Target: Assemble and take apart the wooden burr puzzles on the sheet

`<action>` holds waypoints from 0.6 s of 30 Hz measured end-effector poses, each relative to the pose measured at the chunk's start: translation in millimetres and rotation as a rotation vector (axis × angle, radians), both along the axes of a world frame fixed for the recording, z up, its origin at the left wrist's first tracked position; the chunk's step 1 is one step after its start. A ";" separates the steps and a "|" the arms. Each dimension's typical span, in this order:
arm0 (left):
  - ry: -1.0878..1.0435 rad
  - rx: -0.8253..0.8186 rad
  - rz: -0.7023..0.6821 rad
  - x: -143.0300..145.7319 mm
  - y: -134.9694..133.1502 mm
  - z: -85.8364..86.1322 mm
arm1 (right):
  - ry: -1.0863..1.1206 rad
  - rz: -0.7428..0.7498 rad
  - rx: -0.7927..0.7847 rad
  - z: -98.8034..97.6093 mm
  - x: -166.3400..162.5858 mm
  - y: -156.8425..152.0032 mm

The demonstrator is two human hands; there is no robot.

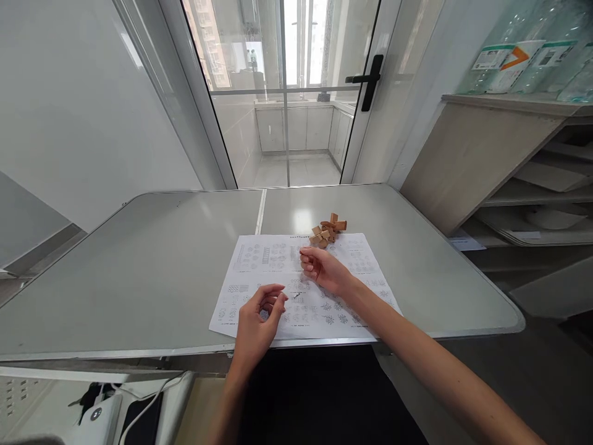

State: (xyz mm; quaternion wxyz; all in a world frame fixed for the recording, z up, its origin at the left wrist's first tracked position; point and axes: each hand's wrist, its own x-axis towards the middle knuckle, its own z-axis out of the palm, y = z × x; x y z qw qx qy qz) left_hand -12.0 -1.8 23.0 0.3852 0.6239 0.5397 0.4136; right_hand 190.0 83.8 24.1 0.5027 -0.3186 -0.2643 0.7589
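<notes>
Just beyond the right hand (321, 269) I see smooth wooden blocks (330, 230); beneath it lies matt paper (252, 272), over a glossy counter (152, 272) with metallic-looking edging (115, 355).

Grey table (139, 266), pale strip (260, 212) running front to back. Printed sheet (301, 312) flat at near edge, wooden blocks (328, 233) heaped at sheet's far edge.

The wooden puzzle pieces (340, 225) toward the table's far edge are warm orange-brown, with some paler tan faces. The printed diagram sheet (278, 272) at the near edge is white, patterned with rows of small grey and black line drawings. The tabletop (139, 278) is pale grey, its rim (115, 355) silvery, crossed by a white strip (260, 213) from the far edge. Beyond that edge, the door handle (369, 83) is black.
</notes>
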 end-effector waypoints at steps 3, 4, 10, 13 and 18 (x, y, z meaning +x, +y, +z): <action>-0.002 0.002 0.002 -0.3 -0.2 0.0 | 0.005 0.000 -0.002 -0.1 -0.3 0.2; -0.002 0.003 0.003 -0.3 -0.2 0.2 | 0.006 0.001 -0.001 -0.3 -0.4 0.4; 0.008 0.015 0.003 0.2 -0.5 1.4 | 0.003 0.002 0.006 -2.1 -0.3 1.2; 0.010 0.007 0.002 -0.1 -0.9 1.5 | 0.005 0.006 0.004 -2.0 -0.2 0.9; 0.009 0.003 -0.003 -0.5 -0.5 0.3 | 0.009 0.010 -0.006 -0.6 -0.2 0.4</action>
